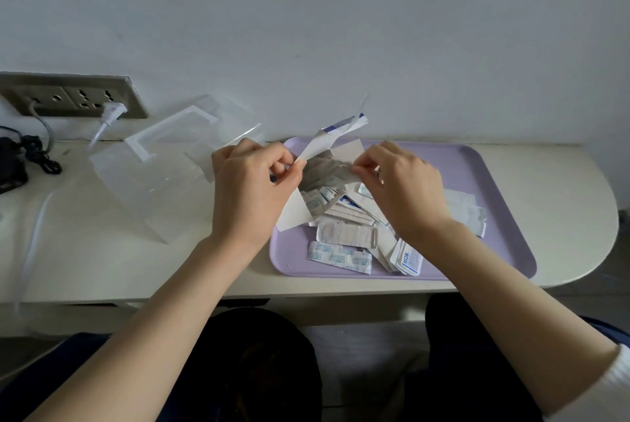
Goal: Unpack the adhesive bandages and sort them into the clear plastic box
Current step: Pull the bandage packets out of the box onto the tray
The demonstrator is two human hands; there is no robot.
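A torn white cardboard bandage package (327,162) hangs just above the lilac tray (477,169). My left hand (249,183) pinches its left flap and my right hand (402,189) pinches its right edge, pulling it apart. Several wrapped bandages (337,256) lie in a loose pile on the tray under the package. The clear plastic box (153,183) sits on the table left of the tray, its lid (204,125) propped up behind it.
A wall socket strip (68,96) with a white plug (110,113) is at the back left. A black device with cables (17,162) lies at the far left. The cream table (102,268) ends in a rounded right edge.
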